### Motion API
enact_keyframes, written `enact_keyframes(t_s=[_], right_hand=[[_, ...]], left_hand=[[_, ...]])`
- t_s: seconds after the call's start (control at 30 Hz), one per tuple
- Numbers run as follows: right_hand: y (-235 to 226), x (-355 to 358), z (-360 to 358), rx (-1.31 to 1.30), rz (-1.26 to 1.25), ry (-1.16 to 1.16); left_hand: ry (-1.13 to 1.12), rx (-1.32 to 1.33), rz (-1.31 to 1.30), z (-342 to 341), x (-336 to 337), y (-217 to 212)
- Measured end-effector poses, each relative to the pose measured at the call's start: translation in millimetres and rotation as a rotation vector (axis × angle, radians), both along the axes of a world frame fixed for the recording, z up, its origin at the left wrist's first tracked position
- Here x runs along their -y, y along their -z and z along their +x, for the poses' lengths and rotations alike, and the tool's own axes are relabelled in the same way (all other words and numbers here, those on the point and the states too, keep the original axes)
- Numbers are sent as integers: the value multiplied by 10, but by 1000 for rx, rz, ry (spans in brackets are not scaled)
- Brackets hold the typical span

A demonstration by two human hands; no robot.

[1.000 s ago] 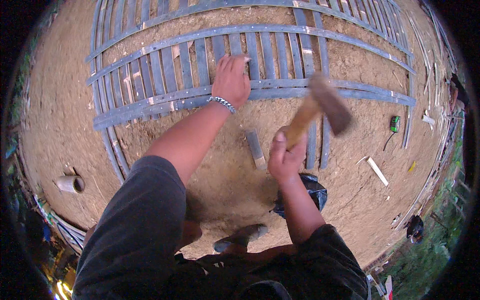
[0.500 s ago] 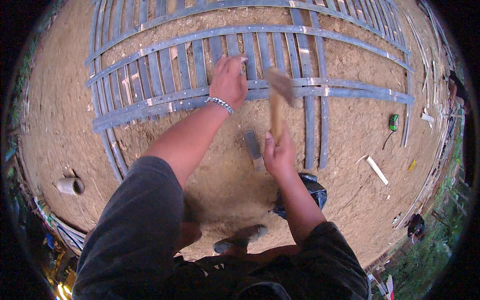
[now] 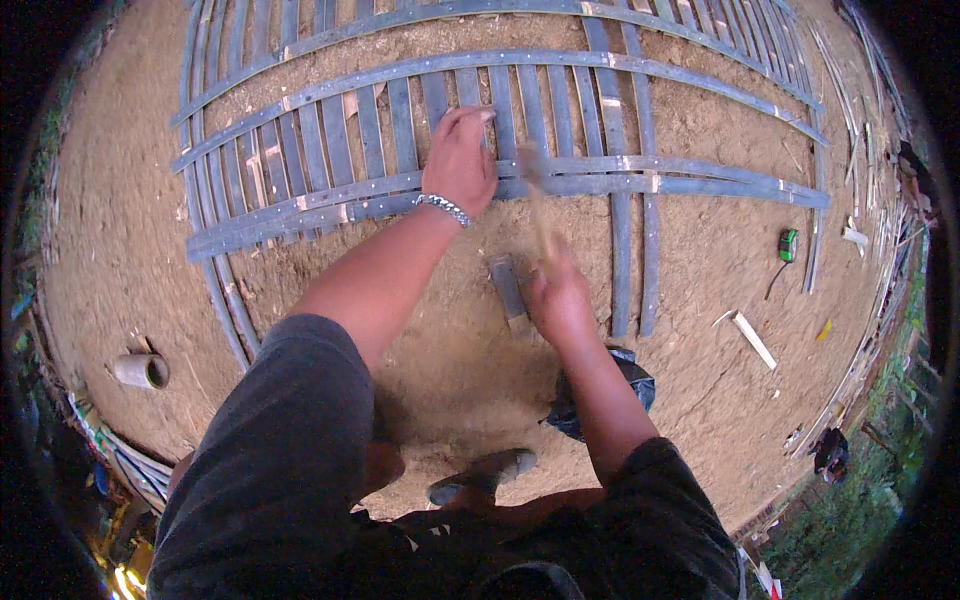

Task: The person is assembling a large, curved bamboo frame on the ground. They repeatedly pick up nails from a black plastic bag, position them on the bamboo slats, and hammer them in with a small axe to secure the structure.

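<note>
My right hand (image 3: pixel 560 297) is wrapped round the wooden handle of a hammer (image 3: pixel 541 215), whose head is smeared by motion above the near rails. My left hand (image 3: pixel 461 160) lies over the lattice of dark slats (image 3: pixel 395 125), where the near long rail (image 3: pixel 375 190) crosses them. Its fingers are bent together, thumb side toward the hammer; what they pinch, if anything, is hidden. A chain bracelet (image 3: pixel 442 208) circles that wrist. Just below the rails, between my arms, a short dark block (image 3: pixel 509 290) rests on the dirt.
A black plastic bag (image 3: pixel 625 378) lies beside my right forearm. To the right are a green tape measure (image 3: pixel 788 246) and a pale wood strip (image 3: pixel 753 340). A short tube (image 3: pixel 141 371) lies at the left. Loose strips (image 3: pixel 855 130) line the far right, near another person (image 3: pixel 915 185).
The hammer has swung left and its head has come closer to my left hand, now more blurred. My left hand stays in nearly the same place on the slats.
</note>
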State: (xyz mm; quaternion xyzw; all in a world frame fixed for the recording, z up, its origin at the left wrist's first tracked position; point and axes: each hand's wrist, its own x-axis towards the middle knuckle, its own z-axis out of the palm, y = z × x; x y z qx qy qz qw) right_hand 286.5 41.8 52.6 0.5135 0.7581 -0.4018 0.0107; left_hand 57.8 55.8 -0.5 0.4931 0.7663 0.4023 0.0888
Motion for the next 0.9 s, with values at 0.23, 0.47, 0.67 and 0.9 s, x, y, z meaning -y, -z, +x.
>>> enact_keyframes(t_s=[0.23,0.47,0.67,0.9], right_hand=[[24,67,3,-242,279,51],[-205,-60,-121,-70,126,86],[-82,-96,656,-204,449,-63],[-739,-93,1873,-279,-121,461]], left_hand=[[-25,-8,28,11,27,-15],[14,-46,71,-13,27,45],[-17,-35,67,-30,25,47],[-36,27,36,32,25,-56]])
